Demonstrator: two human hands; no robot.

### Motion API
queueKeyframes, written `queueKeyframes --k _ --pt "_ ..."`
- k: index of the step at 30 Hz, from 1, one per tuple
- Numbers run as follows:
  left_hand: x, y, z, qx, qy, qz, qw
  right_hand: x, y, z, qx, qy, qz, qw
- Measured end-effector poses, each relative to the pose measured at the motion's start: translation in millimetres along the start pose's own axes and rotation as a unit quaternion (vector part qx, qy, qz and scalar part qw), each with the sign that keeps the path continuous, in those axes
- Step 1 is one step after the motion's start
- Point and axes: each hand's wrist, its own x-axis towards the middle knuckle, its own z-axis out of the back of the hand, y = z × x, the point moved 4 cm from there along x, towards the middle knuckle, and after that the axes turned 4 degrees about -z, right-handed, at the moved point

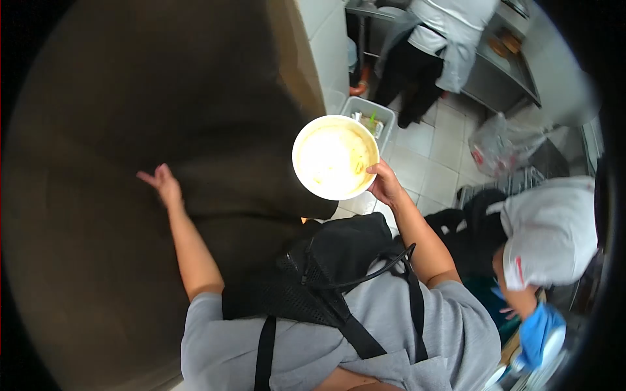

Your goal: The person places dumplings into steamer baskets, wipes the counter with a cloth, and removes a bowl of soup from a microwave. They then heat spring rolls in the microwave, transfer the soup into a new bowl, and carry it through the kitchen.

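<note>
A round white bowl [326, 153] with yellowish residue inside is held in my right hand [387, 185], thumb over the rim and fingers tucked beneath. The bowl tilts so that its inside faces me. My left hand [167, 186] is stretched out on the other side, its fingers apart and nothing in them. It overlaps a large dark brown sheet-like surface [117, 247] that fills the left of the view.
Beyond the bowl, a grey plastic bin [387, 133] with scraps stands on the tiled floor [412, 140]. A person in white [443, 32] works at a counter. Close on my right is another person in a white cap [554, 228]. A clear bag [499, 143] lies farther back.
</note>
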Motion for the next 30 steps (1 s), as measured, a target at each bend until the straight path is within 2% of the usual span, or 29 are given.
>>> queueKeyframes --k 1,2,3,6,8,9,11,12,14,18,20,22,25,27,28,30 --pt "7 6 36 0.034 -0.04 0.037 0.998 20 2 5 -0.009 0.016 -0.013 1.0" --pt "4 10 68 0.004 -0.115 0.01 0.993 35 5 9 -0.019 0.031 -0.024 0.999" --pt "3 16 103 0.085 -0.197 -0.041 0.976 51 6 7 -0.024 0.042 -0.033 0.998" --pt "-15 -1 179 0.168 -0.288 -0.014 0.943 100 3 -6 -0.039 0.062 -0.073 0.995" --pt "-32 -31 202 0.235 -0.356 -0.038 0.904 134 -5 -19 0.016 0.082 -0.121 0.989" --pt "-38 -44 211 0.239 -0.369 -0.033 0.898 152 -9 -29 0.025 0.086 -0.127 0.988" --pt "-45 -55 228 0.356 -0.396 0.078 0.843 192 -23 -37 0.021 0.104 -0.154 0.982" --pt "-44 -49 234 0.357 -0.406 0.081 0.838 213 -29 -48 0.025 0.111 -0.172 0.978" --pt "-41 -46 243 0.475 -0.418 0.039 0.774 249 -35 -71 0.023 0.112 -0.161 0.98" --pt "-31 -37 250 0.483 -0.421 0.03 0.767 321 -34 -118 0.032 0.071 -0.151 0.985" --pt "-18 -30 258 0.522 -0.412 0.02 0.747 362 -30 -144 0.047 0.009 -0.114 0.992" --pt "-4 -22 270 0.536 -0.414 0.009 0.736 411 -30 -160 0.054 -0.001 -0.079 0.995" --pt "6 -18 279 0.558 -0.426 0.011 0.712 483 -32 -176 0.074 -0.028 -0.064 0.995" --pt "8 -19 286 0.576 -0.432 0.022 0.693 522 -26 -183 0.1 -0.107 -0.033 0.989" --pt "8 -19 285 0.577 -0.438 0.021 0.689 542 -24 -183 0.101 -0.1 -0.034 0.989" --pt "3 -21 284 0.592 -0.425 0.02 0.685 581 -22 -175 0.133 -0.168 -0.026 0.976"
